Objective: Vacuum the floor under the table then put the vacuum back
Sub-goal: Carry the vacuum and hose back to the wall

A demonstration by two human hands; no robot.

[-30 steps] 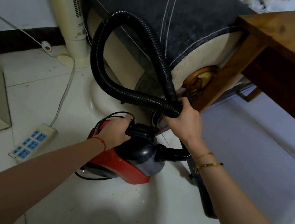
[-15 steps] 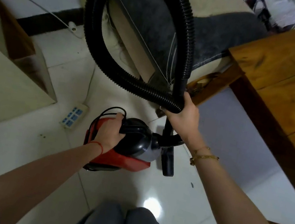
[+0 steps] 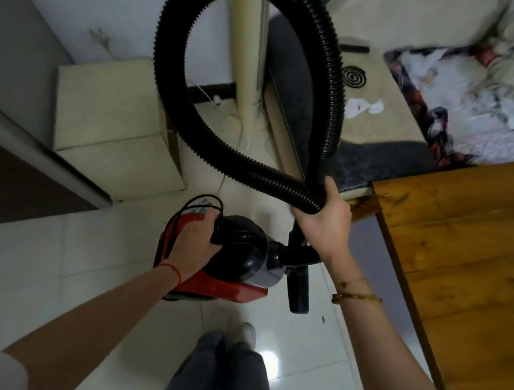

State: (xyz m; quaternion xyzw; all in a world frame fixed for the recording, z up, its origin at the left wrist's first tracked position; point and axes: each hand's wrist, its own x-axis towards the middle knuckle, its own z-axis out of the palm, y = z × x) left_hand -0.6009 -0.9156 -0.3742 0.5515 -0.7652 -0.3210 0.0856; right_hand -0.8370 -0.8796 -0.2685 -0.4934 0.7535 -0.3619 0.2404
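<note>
Nearest, I see grey-trousered legs (image 3: 226, 382) above the white tiled floor (image 3: 98, 270). My left hand (image 3: 195, 246) has its grip clamped on the black handle of the small red-and-black canister vacuum (image 3: 235, 270), which hangs above the floor beside the wooden surface's (image 3: 476, 268) left edge. My right hand (image 3: 326, 221) has its grip curled round the ribbed black hose (image 3: 170, 93), looped upward. Beyond stand a cream cabinet (image 3: 108, 113) and a grey-and-beige sofa (image 3: 389, 39).
</note>
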